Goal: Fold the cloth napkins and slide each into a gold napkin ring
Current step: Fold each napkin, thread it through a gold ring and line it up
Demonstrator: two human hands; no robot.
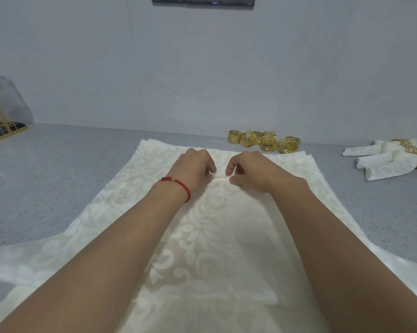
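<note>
Napkin [217, 236] pinched by both hands [195, 169] [250, 170]; loose rings [265, 141] beyond.

We see a cream napkin [217, 236] with a paler white scrolling damask pattern, spread on a speckled grey countertop [58, 169]. The loose napkin rings [265, 141] are shiny gold, cut in a Greek-key pattern. The finished napkins [389, 157] show the same cream damask inside gold key-pattern bands. We spot a red cord bracelet [178, 186] with small gold beads.
</note>
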